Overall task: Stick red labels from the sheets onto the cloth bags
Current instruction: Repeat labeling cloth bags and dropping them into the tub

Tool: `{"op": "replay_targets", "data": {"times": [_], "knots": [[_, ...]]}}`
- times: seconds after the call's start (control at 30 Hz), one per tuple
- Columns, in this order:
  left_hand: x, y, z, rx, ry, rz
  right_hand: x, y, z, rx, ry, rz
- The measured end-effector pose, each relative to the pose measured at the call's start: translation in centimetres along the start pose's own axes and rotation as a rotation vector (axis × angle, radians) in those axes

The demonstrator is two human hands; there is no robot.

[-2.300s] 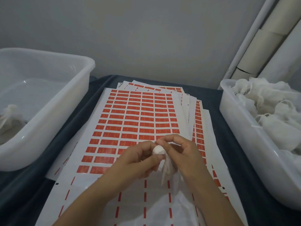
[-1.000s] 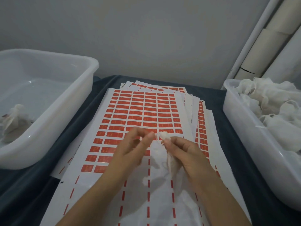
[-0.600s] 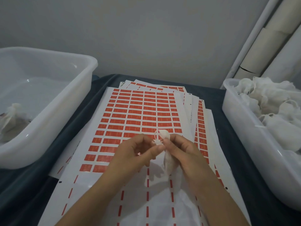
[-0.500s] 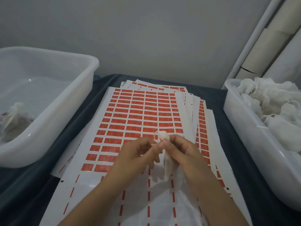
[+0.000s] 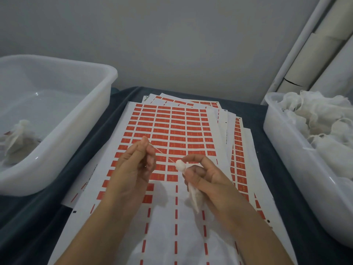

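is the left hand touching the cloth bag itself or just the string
Apart from the bag. The head view shows the left hand pinching only the string, with label sheet visible between it and the cloth bag.

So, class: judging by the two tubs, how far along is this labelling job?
Done: a bag or two lie in the left tub. In hand: the right hand grips a cloth bag while the left hand pulls its drawstring taut. Left: the right tub is piled high, and the label sheet is mostly full.
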State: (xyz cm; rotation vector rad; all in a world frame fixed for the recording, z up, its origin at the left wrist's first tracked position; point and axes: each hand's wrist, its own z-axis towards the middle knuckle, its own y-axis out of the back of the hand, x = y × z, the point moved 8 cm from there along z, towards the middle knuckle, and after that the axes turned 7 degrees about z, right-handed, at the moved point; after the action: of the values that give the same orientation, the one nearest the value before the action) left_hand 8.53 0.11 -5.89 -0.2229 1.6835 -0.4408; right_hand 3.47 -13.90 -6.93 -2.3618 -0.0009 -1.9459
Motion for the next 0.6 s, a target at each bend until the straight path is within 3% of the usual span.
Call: {"op": "replay_targets", "data": {"times": [0.13, 0.23, 0.3, 0.4, 0.47, 0.53, 0.6], "knots": [[0.7, -2.0, -0.2, 0.196, 0.099, -0.080, -0.1, 0.8, -0.1, -0.050, -0.004, 0.002], [-0.6, -2.3, -0.6, 0.239, 0.026, -0.165, 0.7, 4.8, -0.3, -0.367, 0.049, -0.123], [-1.4, -1.5, -0.8, 0.166, -0.059, -0.043, 1.5, 7.8, -0.8, -0.593, 0.060, -0.363], [-1.1, -1.4, 0.3, 0.076, -0.077, 0.188, 0.6, 9.4, -0.6, -0.628, -0.060, -0.562], [-0.4, -1.7, 0.8, 0.054, -0.075, 0.364, 0.1, 9.4, -0.3, -0.593, -0.106, -0.552], [-0.5, -2.5, 0.0, 0.063, -0.230, 0.598, 0.1, 9.4, -0.2, -0.590, -0.114, -0.474], [-0.2, -3.1, -0.9, 0.072, -0.327, 0.795, -0.2, 9.2, -0.4, -0.551, -0.117, -0.193]]}}
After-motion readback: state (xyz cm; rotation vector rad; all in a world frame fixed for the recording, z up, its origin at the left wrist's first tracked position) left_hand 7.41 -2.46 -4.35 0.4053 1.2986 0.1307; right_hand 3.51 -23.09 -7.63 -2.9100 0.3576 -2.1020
